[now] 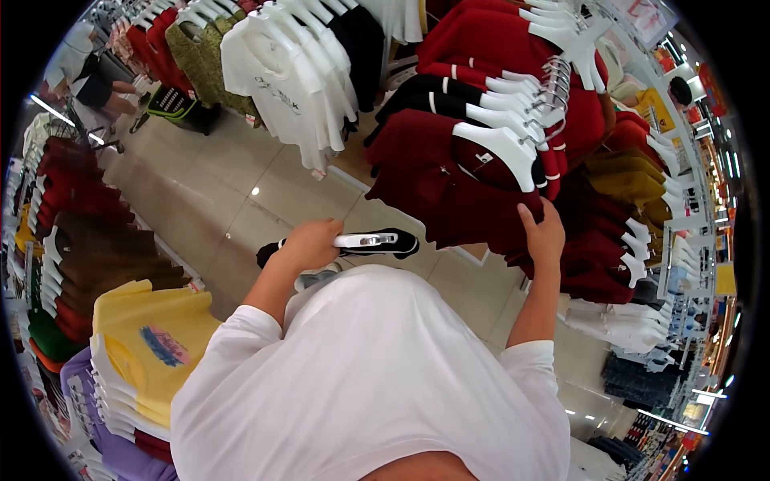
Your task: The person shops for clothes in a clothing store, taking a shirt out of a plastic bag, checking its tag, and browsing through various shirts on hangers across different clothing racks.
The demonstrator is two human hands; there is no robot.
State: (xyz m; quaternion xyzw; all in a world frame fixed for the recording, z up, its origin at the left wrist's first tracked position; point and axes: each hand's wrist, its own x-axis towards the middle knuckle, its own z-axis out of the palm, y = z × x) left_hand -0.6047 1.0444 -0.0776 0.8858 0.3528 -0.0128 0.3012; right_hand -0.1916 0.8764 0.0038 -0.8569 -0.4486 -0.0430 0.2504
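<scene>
My left hand (311, 244) is closed around the end of a white hanger (377, 240) with a shiny metal hook, seen from above. A black garment (407, 245) with white edging hangs from it. At the rack on the right, my right hand (545, 232) pinches the shoulder of a dark red top (421, 168). That top is on another white hanger (507, 148), the front one in its row. Directly behind it hang black garments (417, 104) with white trim.
White T-shirts (277, 72) hang ahead, with a green and black basket (172, 108) on the floor beyond. A yellow T-shirt (160, 341) and brown garments (120, 256) line the left. A person (92, 72) stands at the far left. Tiled floor (249, 192) runs between the racks.
</scene>
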